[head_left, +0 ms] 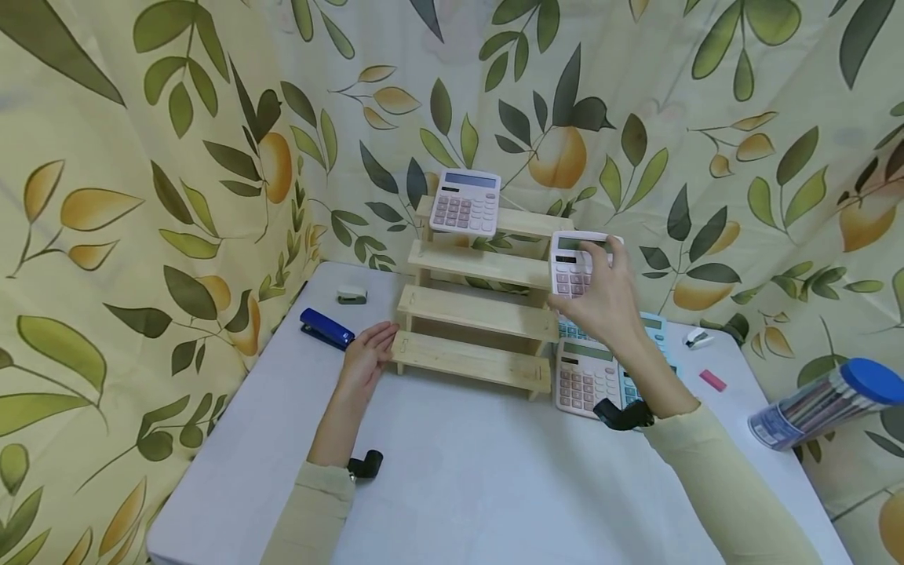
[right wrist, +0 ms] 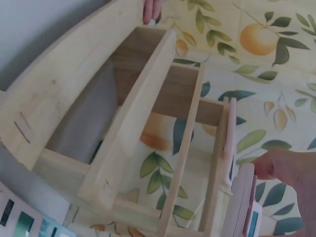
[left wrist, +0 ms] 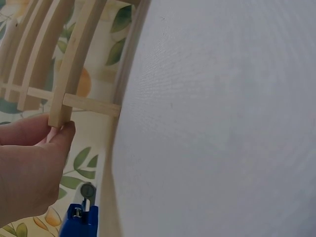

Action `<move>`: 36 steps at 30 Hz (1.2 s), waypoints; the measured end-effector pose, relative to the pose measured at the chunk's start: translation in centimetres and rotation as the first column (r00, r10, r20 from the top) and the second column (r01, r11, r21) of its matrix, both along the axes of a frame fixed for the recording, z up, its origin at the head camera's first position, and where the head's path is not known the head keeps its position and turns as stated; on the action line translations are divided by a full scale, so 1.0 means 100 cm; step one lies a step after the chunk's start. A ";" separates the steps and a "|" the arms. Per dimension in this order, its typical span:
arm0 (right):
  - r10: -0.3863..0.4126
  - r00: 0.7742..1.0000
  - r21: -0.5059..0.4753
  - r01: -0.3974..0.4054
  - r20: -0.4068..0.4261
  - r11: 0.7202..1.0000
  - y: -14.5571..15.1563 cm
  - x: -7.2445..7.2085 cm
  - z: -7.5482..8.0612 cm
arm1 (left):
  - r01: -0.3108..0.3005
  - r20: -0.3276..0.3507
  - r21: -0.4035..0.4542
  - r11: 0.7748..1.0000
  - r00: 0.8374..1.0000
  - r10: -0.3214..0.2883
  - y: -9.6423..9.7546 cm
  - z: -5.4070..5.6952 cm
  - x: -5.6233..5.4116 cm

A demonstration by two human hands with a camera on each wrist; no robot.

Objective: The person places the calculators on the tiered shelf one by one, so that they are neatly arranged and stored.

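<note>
A stepped wooden rack [head_left: 472, 361] with several boards stands on the table. My left hand [head_left: 367, 357] pinches the left end of its lowest board, as the left wrist view shows of the board end [left wrist: 60, 116]. My right hand [head_left: 603, 302] holds a pink-and-white calculator [head_left: 569, 271] by its edges, raised near the rack's upper right end. In the right wrist view this calculator [right wrist: 239, 202] appears edge-on. Another pink-and-white calculator [head_left: 464, 205] leans upright on the top board, at the left. Below my right hand lie a pink calculator [head_left: 585, 377] and blue calculators [head_left: 654, 323], partly hidden by my arm.
Left of the rack are a blue stapler [head_left: 325, 326] and a small white-and-green stapler [head_left: 351, 296]. At the right lie a small white object [head_left: 698, 338], a pink eraser-like block [head_left: 712, 380] and a blue-lidded jar of pens [head_left: 822, 404]. A patterned curtain [head_left: 318, 94] surrounds the table.
</note>
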State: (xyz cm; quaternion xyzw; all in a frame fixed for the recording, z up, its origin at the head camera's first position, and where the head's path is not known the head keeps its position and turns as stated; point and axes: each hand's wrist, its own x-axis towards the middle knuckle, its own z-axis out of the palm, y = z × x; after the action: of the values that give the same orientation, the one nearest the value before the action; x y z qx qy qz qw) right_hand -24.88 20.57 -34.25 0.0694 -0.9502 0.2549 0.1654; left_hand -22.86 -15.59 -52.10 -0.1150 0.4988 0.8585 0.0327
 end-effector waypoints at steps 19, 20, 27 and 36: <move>-0.014 1.000 0.000 0.014 -0.002 1.000 -0.030 -0.056 0.020 | 0.006 -0.008 0.008 1.000 1.000 -0.006 -0.001 -0.003 0.001; -0.014 1.000 -0.002 0.014 -0.002 1.000 -0.032 -0.059 0.021 | 0.006 -0.009 0.007 1.000 1.000 -0.006 -0.001 -0.003 0.000; -0.029 1.000 -0.006 0.029 0.007 1.000 -0.039 -0.081 0.025 | 0.005 -0.010 0.013 1.000 1.000 -0.004 0.001 -0.003 0.000; -0.058 0.997 0.011 0.058 0.051 0.998 -0.047 -0.106 0.025 | -0.009 -0.008 0.013 1.000 1.000 0.009 0.001 -0.002 0.002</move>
State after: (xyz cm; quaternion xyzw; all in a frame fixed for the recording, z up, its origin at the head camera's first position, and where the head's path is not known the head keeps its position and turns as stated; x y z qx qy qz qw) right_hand -35.51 15.89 -31.78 0.0362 -0.9569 0.2474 0.1481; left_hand -22.69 -15.48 -52.27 -0.1135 0.4927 0.8623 0.0274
